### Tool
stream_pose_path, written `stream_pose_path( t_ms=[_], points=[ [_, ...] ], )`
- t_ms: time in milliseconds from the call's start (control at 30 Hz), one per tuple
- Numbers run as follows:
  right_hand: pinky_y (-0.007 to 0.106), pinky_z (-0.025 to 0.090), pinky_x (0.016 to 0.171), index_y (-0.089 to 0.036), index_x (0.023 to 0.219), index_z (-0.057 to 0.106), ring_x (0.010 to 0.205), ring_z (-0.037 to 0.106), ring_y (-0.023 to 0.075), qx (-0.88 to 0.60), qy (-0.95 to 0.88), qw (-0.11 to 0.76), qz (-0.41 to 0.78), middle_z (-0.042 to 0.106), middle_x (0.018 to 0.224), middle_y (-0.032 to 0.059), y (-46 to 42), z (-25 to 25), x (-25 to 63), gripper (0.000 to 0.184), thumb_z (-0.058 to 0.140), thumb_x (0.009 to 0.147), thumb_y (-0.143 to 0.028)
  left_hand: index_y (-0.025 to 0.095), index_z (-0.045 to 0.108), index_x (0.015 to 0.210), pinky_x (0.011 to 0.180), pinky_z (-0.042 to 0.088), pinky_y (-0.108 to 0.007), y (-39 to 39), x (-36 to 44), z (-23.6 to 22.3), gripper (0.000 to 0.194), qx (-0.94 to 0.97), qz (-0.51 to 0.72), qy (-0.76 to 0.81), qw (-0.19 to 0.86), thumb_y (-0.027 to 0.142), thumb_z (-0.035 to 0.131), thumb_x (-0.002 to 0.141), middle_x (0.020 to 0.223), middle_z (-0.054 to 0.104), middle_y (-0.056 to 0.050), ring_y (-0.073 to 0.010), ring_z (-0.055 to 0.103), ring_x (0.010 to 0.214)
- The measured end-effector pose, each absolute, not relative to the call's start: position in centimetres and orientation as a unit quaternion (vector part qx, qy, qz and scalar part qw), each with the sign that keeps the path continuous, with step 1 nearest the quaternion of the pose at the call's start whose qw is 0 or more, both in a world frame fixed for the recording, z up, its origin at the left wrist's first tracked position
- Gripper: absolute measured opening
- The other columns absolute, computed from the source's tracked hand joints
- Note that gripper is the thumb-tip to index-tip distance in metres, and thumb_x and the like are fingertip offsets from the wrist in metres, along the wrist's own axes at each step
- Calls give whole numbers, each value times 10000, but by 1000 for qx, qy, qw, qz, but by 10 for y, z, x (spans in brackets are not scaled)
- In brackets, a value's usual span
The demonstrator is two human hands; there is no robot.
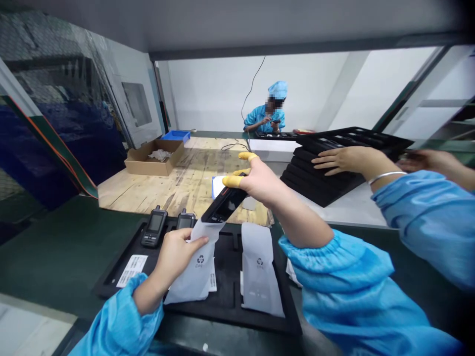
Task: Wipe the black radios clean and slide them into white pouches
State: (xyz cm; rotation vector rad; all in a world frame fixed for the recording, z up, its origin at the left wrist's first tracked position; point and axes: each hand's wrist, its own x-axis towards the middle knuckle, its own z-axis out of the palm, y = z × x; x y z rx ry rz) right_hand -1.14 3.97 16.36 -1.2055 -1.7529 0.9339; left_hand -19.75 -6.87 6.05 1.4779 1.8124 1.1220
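Observation:
My left hand point(181, 254) pinches the mouth of a frosted plastic bag point(195, 269) printed with a recycling mark and "CPE". Yellow covers sit on fingertips of my right hand point(252, 178), which grips a black handheld radio point(224, 205). The radio is tilted, its lower end at the bag's mouth. Below lies a black tray point(226, 316) with recesses. Two more radios, one with a screen and stubby antenna point(154, 226) and another partly behind my left hand point(185, 220), stand at the tray's far left. A second frosted bag point(261, 272) with something inside lies on the right.
Another person's hands point(345, 160) rest on a tilted stack of black trays point(315, 173) at right. A cardboard box point(154, 163) and a blue bin point(176, 136) stand at the back left. Farther back sits a person in blue point(276, 106). A shelf point(278, 29) spans overhead.

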Motion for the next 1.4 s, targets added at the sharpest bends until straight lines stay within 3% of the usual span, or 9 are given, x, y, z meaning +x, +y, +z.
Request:
stream_pose_path(
  t_ms=[133, 400, 500, 667, 833, 967, 1133, 1267, 1400],
  points=[
    [398, 479, 815, -185, 1377, 335, 954, 612, 272, -496, -743, 338, 297, 629, 1059, 121, 30, 168, -19, 895, 737, 601, -379, 164, 731, 724, 578, 405, -261, -68, -193, 62, 267, 556, 430, 654, 279, 419, 686, 658, 691, 698, -15, -235, 612, 692],
    [363, 465, 738, -129, 1446, 236, 928, 616, 309, -466, -820, 279, 180, 661, 986, 141, 11, 169, -42, 927, 676, 665, -365, 144, 686, 782, 607, 448, -265, -62, -182, 62, 343, 544, 476, 612, 319, 469, 696, 673, 732, 687, -27, -220, 612, 704],
    [377, 461, 793, -120, 1451, 240, 1014, 589, 324, -441, -837, 273, 174, 626, 1114, 182, 11, 168, -43, 957, 698, 667, -423, 142, 669, 792, 599, 458, -264, -59, -179, 64, 356, 524, 505, 604, 327, 474, 704, 670, 727, 684, -30, -213, 618, 691],
    [385, 480, 834, -191, 1362, 400, 1075, 571, 267, -409, -747, 375, 366, 529, 1294, 158, 20, 147, -21, 778, 610, 729, -592, 124, 680, 823, 595, 492, -286, -62, -180, 58, 431, 483, 561, 581, 338, 529, 701, 675, 773, 701, -66, -235, 646, 709],
    [384, 496, 817, -194, 910, 652, 828, 626, 210, -294, -680, 316, 593, 675, 851, 40, 16, 106, -15, 536, 753, 564, -591, 112, 684, 844, 635, 521, -311, -63, -182, 53, 470, 466, 601, 547, 351, 545, 719, 665, 802, 714, -91, -248, 662, 729],
    [337, 504, 724, -191, 607, 602, 655, 578, 159, -273, -656, 400, 579, 593, 606, -31, 5, 95, -23, 429, 764, 549, -584, 111, 674, 835, 616, 519, -307, -62, -182, 60, 531, 476, 602, 534, 357, 603, 715, 641, 781, 704, -85, -230, 644, 685],
    [339, 486, 839, -216, 778, 701, 819, 625, 182, -223, -641, 487, 550, 686, 791, -4, 0, 108, -28, 305, 717, 681, -505, 128, 676, 838, 616, 481, -264, -57, -177, 75, 554, 491, 613, 531, 317, 662, 626, 702, 788, 682, -57, -194, 598, 695],
    [328, 509, 787, -215, 767, 717, 809, 635, 191, -274, -622, 559, 475, 709, 820, 13, -10, 116, -29, 199, 692, 726, -409, 139, 646, 702, 537, 412, -226, -61, -169, 90, 517, 504, 619, 536, 275, 647, 569, 761, 633, 595, -8, -144, 515, 593],
    [278, 511, 729, -213, 760, 700, 775, 632, 156, -283, -615, 602, 424, 706, 818, 2, -22, 120, -23, 93, 684, 726, -298, 152, 606, 645, 505, 348, -213, -75, -167, 105, 425, 563, 585, 568, 132, 518, 531, 847, 564, 518, 24, -117, 445, 549]
  ],
)
